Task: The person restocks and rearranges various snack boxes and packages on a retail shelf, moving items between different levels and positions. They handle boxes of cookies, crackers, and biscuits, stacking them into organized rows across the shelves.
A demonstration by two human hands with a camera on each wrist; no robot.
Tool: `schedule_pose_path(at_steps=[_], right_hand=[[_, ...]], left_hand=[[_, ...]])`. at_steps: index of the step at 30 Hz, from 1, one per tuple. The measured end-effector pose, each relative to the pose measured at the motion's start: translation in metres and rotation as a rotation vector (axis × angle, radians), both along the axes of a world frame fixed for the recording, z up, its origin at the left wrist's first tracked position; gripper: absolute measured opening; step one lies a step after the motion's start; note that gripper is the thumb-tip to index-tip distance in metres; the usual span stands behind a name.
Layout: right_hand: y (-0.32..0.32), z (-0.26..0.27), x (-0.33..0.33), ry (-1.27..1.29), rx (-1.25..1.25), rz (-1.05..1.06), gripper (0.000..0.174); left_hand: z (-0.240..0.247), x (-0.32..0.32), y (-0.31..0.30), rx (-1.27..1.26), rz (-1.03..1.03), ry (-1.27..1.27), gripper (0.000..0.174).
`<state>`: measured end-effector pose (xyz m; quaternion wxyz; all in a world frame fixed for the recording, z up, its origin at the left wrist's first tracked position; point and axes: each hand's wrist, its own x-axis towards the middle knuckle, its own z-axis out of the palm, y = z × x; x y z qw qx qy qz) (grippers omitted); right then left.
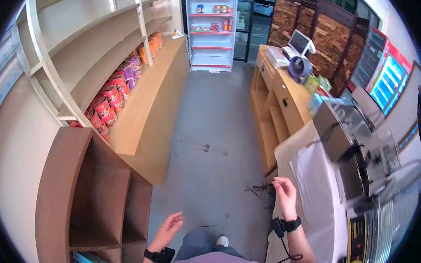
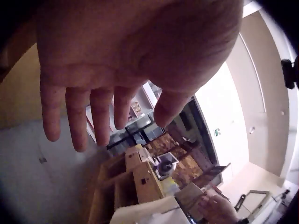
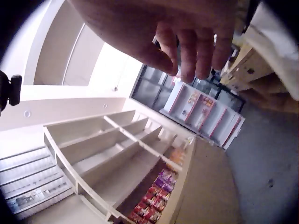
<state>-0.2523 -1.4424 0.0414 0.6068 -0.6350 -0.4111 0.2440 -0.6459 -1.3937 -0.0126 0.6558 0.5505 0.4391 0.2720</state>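
In the head view both hands are raised over the floor, low in the picture. The left hand [image 1: 167,230] holds nothing and its fingers are relaxed, with the brown shelf unit [image 1: 56,187] to its left. Close to the edge of the white-covered table [image 1: 313,192] is the right hand [image 1: 286,196], also holding nothing. The left wrist view shows the left palm [image 2: 135,46] with fingers extended and spread. In the right wrist view the right hand [image 3: 182,32] has loosely bent fingers that touch no object.
Red, purple and orange tubs [image 1: 109,106] line a wooden counter [image 1: 147,101] on the left. A wooden desk [image 1: 284,94] with a screen [image 1: 299,42] stands right, metal appliances [image 1: 338,125] nearer. A white display shelf [image 1: 211,57] is at the far end of the grey floor [image 1: 205,112].
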Motion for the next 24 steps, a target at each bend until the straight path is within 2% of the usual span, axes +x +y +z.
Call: schedule_pose_path(at_steps=[2, 3, 4, 6, 8, 9, 10, 12, 14, 15, 16, 17, 19, 20, 23, 24], right_hand=[[0.072, 0.002, 0.002, 0.017, -0.081, 0.176, 0.016], [0.105, -0.004, 0.006, -0.190, -0.093, 0.263, 0.019], [0.136, -0.016, 0.010, -0.207, -0.129, 0.390, 0.021], [0.191, -0.035, 0.013, -0.493, -0.141, 0.546, 0.021], [0.239, -0.061, 0.016, -0.495, -0.161, 0.692, 0.022], [0.256, -0.066, 0.016, -0.263, -0.323, 0.699, 0.024], [0.271, -0.073, 0.016, -0.270, -0.322, 0.688, 0.024], [0.306, -0.082, 0.023, 0.072, -0.404, 0.528, 0.025], [0.345, -0.080, 0.042, 0.181, -0.365, 0.462, 0.024], [0.358, -0.079, 0.052, 0.286, -0.337, 0.403, 0.023], [0.372, -0.076, 0.066, 0.297, -0.341, 0.372, 0.023], [0.389, -0.072, 0.083, 0.272, -0.286, 0.277, 0.023], [0.422, -0.061, 0.122, 0.240, -0.220, 0.109, 0.020], [0.435, -0.062, 0.140, 0.241, -0.217, 0.084, 0.020], [0.485, -0.075, 0.195, 0.297, -0.144, -0.192, 0.018], [0.504, -0.084, 0.212, 0.292, -0.141, -0.197, 0.018]], left_hand=[[-0.002, 0.001, 0.032, 0.006, 0.042, 0.013, 0.039], [-0.005, 0.000, 0.048, -0.043, 0.096, 0.029, 0.039], [-0.010, 0.003, 0.068, -0.089, 0.145, 0.043, 0.039], [-0.020, 0.006, 0.115, -0.103, 0.183, 0.058, 0.040], [-0.031, 0.014, 0.172, -0.115, 0.212, 0.073, 0.041], [-0.035, 0.021, 0.202, -0.103, 0.233, 0.091, 0.041], [-0.034, 0.031, 0.232, -0.093, 0.256, 0.106, 0.042], [-0.010, 0.065, 0.294, -0.069, 0.228, 0.080, 0.041], [0.010, 0.095, 0.362, -0.047, 0.174, 0.080, 0.040], [0.011, 0.112, 0.396, -0.031, 0.052, 0.040, 0.041], [0.014, 0.131, 0.428, -0.019, -0.073, -0.005, 0.041], [0.019, 0.151, 0.458, -0.026, -0.105, -0.007, 0.041], [0.027, 0.192, 0.519, 0.105, -0.273, 0.080, 0.041], [0.033, 0.213, 0.547, 0.106, -0.298, 0.077, 0.041], [0.036, 0.274, 0.626, 0.146, -0.341, 0.018, 0.040], [0.030, 0.293, 0.651, 0.126, -0.349, 0.025, 0.040]])
